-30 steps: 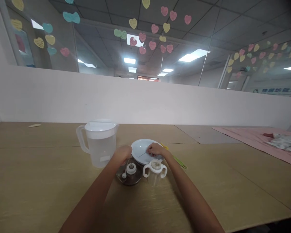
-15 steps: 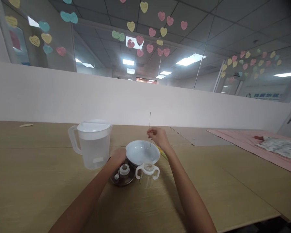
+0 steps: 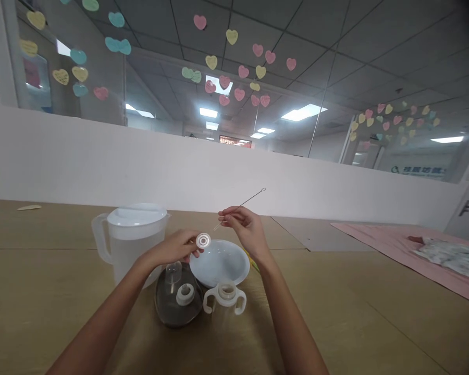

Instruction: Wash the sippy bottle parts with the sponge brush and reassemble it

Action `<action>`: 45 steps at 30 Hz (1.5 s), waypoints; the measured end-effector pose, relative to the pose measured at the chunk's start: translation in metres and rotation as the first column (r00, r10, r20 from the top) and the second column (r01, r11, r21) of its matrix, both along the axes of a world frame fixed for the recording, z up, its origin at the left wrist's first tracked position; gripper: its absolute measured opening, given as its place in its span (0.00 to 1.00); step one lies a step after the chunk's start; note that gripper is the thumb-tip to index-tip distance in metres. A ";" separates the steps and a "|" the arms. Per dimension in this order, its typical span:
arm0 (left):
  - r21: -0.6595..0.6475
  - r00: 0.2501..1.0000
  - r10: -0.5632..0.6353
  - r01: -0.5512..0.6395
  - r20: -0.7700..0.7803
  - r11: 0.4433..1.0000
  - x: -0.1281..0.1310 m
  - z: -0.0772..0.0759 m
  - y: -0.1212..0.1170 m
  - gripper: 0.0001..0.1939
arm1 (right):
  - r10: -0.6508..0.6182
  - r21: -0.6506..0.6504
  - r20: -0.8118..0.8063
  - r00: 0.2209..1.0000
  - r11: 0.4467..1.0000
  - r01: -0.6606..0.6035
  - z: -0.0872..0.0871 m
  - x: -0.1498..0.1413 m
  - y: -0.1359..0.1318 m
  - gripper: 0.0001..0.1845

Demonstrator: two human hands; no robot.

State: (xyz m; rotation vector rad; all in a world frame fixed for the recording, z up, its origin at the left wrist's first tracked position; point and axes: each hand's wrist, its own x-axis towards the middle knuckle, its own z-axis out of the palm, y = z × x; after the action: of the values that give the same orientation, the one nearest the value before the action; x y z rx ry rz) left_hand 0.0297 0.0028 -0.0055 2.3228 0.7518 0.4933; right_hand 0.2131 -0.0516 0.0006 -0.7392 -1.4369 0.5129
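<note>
Head view: left hand (image 3: 174, 249) holds disc (image 3: 203, 240); right hand (image 3: 243, 227) pinches wire (image 3: 242, 202).

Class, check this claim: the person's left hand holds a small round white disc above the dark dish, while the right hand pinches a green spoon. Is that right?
Not quite. In the head view the left hand holds the disc above the dark dish, but the right hand pinches a thin metal wire, not a green spoon.

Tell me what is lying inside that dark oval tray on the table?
Inside the dark oval tray sit a white threaded plastic ring and a clear plastic cap. The left hand covers its far edge.
</note>
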 end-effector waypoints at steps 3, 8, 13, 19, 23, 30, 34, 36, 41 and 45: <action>-0.002 0.994 -0.047 0.047 0.103 0.999 0.015 -0.011 0.007 0.15 | 0.007 0.026 0.057 0.998 1.000 -0.009 -0.005 -0.003 0.002 0.10; 0.011 0.981 -0.081 0.080 0.176 0.997 0.025 -0.026 0.018 0.18 | -0.062 0.099 0.088 0.994 0.994 0.053 -0.007 -0.001 -0.001 0.07; 0.121 0.978 -0.033 0.008 0.206 0.993 0.027 -0.025 0.016 0.20 | -0.077 0.070 0.127 0.989 0.995 0.068 -0.008 -0.002 -0.002 0.07; 0.208 0.969 0.007 -0.061 0.249 0.976 0.031 -0.028 0.014 0.21 | -0.291 0.111 0.163 0.943 0.955 0.275 -0.016 0.001 0.004 0.07; 0.224 0.965 -0.031 -0.029 0.259 0.974 0.033 -0.030 0.010 0.19 | -0.377 0.155 0.208 0.903 0.924 0.350 -0.016 0.000 0.001 0.08; 0.225 0.973 0.044 -0.097 0.228 0.970 0.035 -0.032 0.010 0.17 | -0.443 0.136 0.242 0.863 0.896 0.422 -0.011 -0.001 -0.009 0.08; 0.234 0.975 -0.008 -0.045 0.223 0.971 0.036 -0.032 0.008 0.18 | -0.313 -0.025 0.322 0.894 0.941 0.338 -0.009 0.002 -0.012 0.06; 0.242 0.976 -0.019 -0.035 0.217 0.970 0.037 -0.033 0.008 0.18 | -0.364 -0.034 0.343 0.866 0.917 0.398 -0.009 0.004 -0.012 0.07; 0.168 0.968 0.036 -0.080 0.249 0.983 0.041 -0.035 0.009 0.17 | -0.540 0.035 0.312 0.782 0.829 0.559 -0.008 0.005 -0.012 0.08; 0.075 0.957 0.023 -0.047 0.291 0.996 0.041 -0.034 0.008 0.17 | -0.472 -0.024 0.342 0.813 0.860 0.509 -0.009 0.002 -0.013 0.08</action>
State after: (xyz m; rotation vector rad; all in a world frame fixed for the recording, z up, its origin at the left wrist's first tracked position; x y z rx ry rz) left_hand 0.0703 0.0106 -0.0398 2.2451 0.6415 0.8729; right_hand 0.2147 -0.0646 -0.0080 -1.2933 -1.4477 0.0642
